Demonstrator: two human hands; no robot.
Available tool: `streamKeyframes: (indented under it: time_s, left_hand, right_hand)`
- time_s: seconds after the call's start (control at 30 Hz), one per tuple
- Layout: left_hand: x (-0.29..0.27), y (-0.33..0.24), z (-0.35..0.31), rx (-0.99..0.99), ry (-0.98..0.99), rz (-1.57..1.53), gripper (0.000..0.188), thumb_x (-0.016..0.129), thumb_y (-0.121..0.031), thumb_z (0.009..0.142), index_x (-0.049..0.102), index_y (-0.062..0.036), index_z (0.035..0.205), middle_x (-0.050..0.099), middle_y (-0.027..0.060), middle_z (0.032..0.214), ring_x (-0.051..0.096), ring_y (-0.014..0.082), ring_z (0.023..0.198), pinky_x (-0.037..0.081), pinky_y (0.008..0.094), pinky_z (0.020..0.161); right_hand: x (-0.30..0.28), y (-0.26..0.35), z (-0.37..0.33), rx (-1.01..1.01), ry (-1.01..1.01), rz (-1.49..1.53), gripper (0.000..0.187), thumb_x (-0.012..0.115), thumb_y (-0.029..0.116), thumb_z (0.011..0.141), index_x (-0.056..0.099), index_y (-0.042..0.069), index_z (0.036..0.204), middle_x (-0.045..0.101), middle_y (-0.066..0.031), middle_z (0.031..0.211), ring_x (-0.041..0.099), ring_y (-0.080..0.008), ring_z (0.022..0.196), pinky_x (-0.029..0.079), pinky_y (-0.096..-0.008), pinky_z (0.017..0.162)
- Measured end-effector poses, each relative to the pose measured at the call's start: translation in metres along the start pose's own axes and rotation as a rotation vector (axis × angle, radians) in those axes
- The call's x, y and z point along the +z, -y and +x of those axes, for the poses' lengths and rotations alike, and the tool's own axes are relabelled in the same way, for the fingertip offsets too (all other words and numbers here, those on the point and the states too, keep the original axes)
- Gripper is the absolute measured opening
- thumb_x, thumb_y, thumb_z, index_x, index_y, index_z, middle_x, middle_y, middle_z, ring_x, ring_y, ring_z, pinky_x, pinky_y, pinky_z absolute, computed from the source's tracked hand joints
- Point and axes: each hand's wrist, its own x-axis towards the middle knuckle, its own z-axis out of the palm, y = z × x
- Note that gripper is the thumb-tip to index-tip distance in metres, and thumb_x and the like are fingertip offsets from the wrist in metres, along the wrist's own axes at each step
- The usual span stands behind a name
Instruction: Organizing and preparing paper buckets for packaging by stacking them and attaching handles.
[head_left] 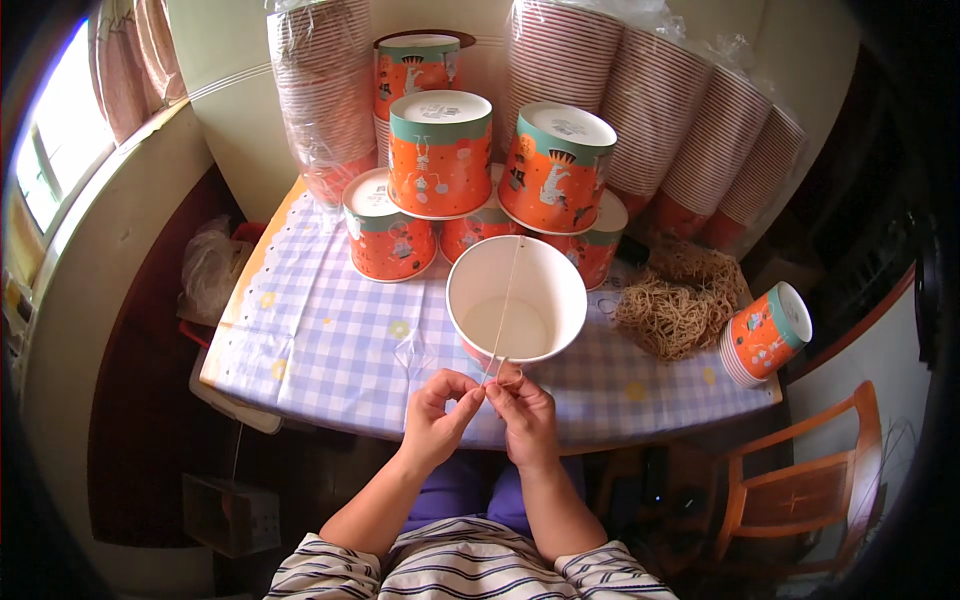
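A large paper bucket (515, 325) stands upright before me, its white inside showing. A thin tan string (512, 285) runs across its mouth from a small hole by the far rim to the near rim. At the near rim, my left hand (438, 410) pinches the string between thumb and finger. Close against it, my right hand (524, 412) pinches the string too, with a short loop standing up by its fingers. Whether the string is knotted there is too small to tell. To the right lies a tangled heap of tan strings (680, 305).
Upside-down orange buckets (440, 170) are piled behind the open one. Tall wrapped stacks of buckets (325, 100) line the back. A small stack of tilted cups (765, 335) sits at the right edge of the checked tablecloth (310, 350). A wooden chair (800, 490) stands lower right.
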Motion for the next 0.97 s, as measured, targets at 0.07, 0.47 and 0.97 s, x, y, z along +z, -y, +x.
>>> streamKeyframes:
  time_s: [0.07,0.47,0.97]
  left_hand:
    - [0.000,-0.002,0.000,-0.008,0.005,-0.005,0.013,0.065,-0.011,0.087,0.060,-0.0001,0.083,0.059,0.0020,0.080,0.054,0.0079,0.075,0.044,0.0230,0.071]
    - [-0.011,-0.005,0.005,0.053,0.085,-0.119,0.005,0.057,-0.003,0.085,0.056,-0.0014,0.080,0.055,0.0007,0.084,0.048,0.0077,0.075,0.038,0.0208,0.070]
    - [0.005,-0.011,0.002,0.533,-0.022,0.526,0.036,0.064,0.008,0.070,0.059,-0.0044,0.103,0.057,0.0141,0.116,0.061,0.0247,0.086,0.052,0.0300,0.074]
  right_hand:
    - [0.001,-0.003,0.001,-0.037,-0.007,0.033,0.011,0.066,0.013,0.087,0.065,0.004,0.092,0.064,0.0009,0.084,0.052,-0.0044,0.073,0.043,-0.0200,0.070]
    - [0.000,0.011,0.014,0.078,-0.138,0.320,0.011,0.064,0.015,0.088,0.064,0.005,0.091,0.062,-0.0020,0.080,0.040,-0.0048,0.053,0.036,-0.0206,0.055]
    - [0.000,0.000,0.017,0.102,-0.122,0.159,0.019,0.067,0.016,0.086,0.065,0.002,0.098,0.061,-0.0038,0.078,0.046,-0.0066,0.061,0.037,-0.0202,0.056]
